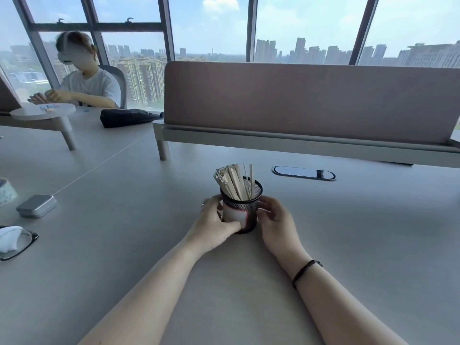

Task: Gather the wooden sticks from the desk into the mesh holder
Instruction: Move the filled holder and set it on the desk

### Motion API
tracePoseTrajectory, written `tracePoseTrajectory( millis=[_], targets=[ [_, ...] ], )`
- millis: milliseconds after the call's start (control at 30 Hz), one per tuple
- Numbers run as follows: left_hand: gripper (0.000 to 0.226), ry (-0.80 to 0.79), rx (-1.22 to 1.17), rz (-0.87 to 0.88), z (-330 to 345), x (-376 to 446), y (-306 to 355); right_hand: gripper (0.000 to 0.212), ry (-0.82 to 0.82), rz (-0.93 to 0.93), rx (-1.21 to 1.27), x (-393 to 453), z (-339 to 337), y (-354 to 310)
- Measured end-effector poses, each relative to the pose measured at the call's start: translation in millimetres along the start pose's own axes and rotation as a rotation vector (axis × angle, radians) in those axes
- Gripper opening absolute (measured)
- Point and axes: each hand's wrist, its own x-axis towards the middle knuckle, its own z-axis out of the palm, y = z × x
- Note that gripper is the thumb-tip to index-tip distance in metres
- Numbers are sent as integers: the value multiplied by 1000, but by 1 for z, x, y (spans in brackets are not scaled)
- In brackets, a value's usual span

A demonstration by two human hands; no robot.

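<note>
A black mesh holder (251, 216) with a white label stands upright on the grey desk (361, 232), in the middle of the head view. A bundle of wooden sticks (230, 181) stands in it, leaning to the left, with two thinner sticks upright at the right. My left hand (214, 224) grips the holder's left side, thumb across the front near the base. My right hand (275, 219) holds its right side with curled fingers. No loose stick shows on the desk.
A pink divider panel (311, 100) runs across behind the holder, with an oval cable port (303, 173) in front of it. At the left lie a metal tin (36, 205), glasses with a cloth (15, 241) and a tape roll (6, 191). Another person (84, 78) sits at the far left.
</note>
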Motion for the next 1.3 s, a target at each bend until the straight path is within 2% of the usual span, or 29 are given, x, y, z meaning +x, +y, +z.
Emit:
tracePoseTrajectory(
  millis=[100, 167, 233, 333, 533, 633, 800, 967, 1300],
  targets=[
    [73, 33, -15, 15, 1, -4, 0, 36, -92, 9, 103, -3, -2, -1],
    [85, 65, -13, -5, 4, -7, 2, 52, -162, 11, 103, -5, -3, -1],
    [90, 131, 78, -8, 7, -8, 4, 65, -186, 14, 30, -7, -3, -2],
    [97, 173, 149, 13, 10, -7, 1, 73, -155, 9, -103, -8, -1, -5],
    [89, 92, 129, 38, 8, -3, -4, 68, -177, 16, -136, -2, -2, -2],
    [90, 116, 84, 10, 10, 2, -5, 68, -198, 11, -170, 2, -3, -3],
    [81, 158, 144, 19, 14, 18, -4, 74, -187, 9, -316, 4, 1, -14],
    [99, 182, 196, -10, 16, 45, -2, 79, -102, 11, -324, 4, 2, -11],
    [97, 164, 295, -14, 27, 113, -1, 62, -82, 4, -272, 22, 3, -3]
  ],
)
